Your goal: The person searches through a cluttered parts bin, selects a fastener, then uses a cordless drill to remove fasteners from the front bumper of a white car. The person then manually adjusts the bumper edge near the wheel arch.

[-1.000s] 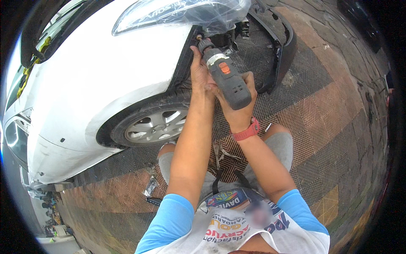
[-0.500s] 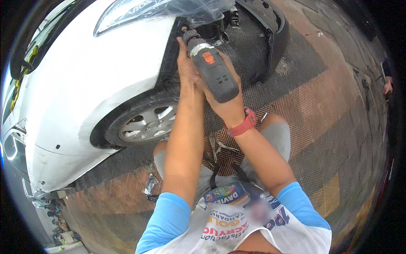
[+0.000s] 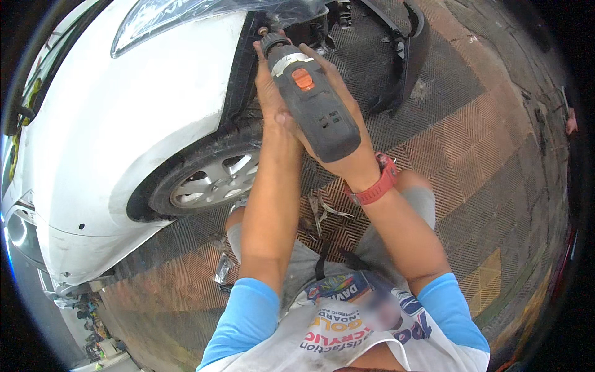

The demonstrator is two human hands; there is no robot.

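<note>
A black cordless drill [image 3: 317, 105] with an orange switch is held in both my hands, pointing away from me at the car's front corner. My right hand [image 3: 347, 139], with a red watch at its wrist, wraps the drill's grip from the right; the grip is hidden below the body. My left hand [image 3: 270, 99] closes on the drill's left side, its fingers reaching forward beside the chuck [image 3: 274, 42]. The drill's tip meets a small round fastener [image 3: 263, 31] at the dark edge behind the white fender [image 3: 155, 93]. Whether the bit is seated cannot be made out.
A plastic-wrapped headlight [image 3: 167, 18] sits above the fender. Below it is the front wheel [image 3: 214, 186]. To the right stands a dark bumper piece [image 3: 409, 56]. Loose metal pieces [image 3: 322, 211] lie on the patterned floor [image 3: 458, 149] between my knees. Another person's hand [image 3: 571, 121] shows at the far right.
The car has shifted left and slightly up in view. The drill's rear end has swung right and toward me, while its tip stays at the fastener. Both hands keep their hold.
</note>
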